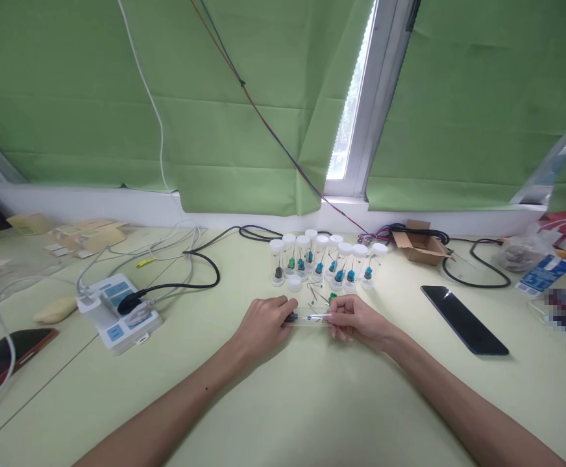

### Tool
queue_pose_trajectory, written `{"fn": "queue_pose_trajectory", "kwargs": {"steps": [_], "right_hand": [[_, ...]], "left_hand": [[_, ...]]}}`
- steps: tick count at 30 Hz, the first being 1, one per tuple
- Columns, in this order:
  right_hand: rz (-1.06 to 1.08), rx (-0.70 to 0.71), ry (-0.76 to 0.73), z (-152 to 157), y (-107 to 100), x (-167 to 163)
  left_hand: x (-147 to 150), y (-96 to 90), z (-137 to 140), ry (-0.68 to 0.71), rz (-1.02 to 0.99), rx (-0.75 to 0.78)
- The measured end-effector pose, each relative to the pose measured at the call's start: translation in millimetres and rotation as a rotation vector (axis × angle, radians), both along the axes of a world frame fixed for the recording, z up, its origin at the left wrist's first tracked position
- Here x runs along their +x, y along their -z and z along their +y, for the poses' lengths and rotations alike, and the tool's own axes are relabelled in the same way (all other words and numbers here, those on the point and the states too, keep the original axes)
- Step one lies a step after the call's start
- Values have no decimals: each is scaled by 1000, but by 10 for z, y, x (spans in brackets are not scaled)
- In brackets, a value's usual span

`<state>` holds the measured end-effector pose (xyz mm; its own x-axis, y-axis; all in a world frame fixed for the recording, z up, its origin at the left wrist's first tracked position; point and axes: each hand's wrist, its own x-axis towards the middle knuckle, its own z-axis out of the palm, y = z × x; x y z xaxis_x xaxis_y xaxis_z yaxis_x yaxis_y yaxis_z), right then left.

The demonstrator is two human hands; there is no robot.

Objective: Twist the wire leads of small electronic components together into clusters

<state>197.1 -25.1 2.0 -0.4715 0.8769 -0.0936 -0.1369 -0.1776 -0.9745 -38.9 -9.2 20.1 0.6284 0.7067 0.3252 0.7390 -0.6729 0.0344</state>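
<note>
My left hand is closed in a pinch on a small dark-headed piece with a thin metal shank. To its right, my right hand is closed on the end of a clear, see-through tube, which lies level between both hands. The shank seems to run along or inside the tube; I cannot tell which. Just beyond my fingers lie several loose thin metal pieces, some with green heads. A loose white cap rests near them.
Behind stand several clear vials with white caps, holding blue, green or dark-headed pieces. A phone and an open cardboard box are at right. At left sit a power strip with cables and another phone.
</note>
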Motion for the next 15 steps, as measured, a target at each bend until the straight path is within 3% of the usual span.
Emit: {"fn": "queue_pose_trajectory", "kwargs": {"steps": [15], "right_hand": [[-48, 37, -3, 2, 35, 3]], "left_hand": [[17, -18, -34, 2, -9, -28]]}}
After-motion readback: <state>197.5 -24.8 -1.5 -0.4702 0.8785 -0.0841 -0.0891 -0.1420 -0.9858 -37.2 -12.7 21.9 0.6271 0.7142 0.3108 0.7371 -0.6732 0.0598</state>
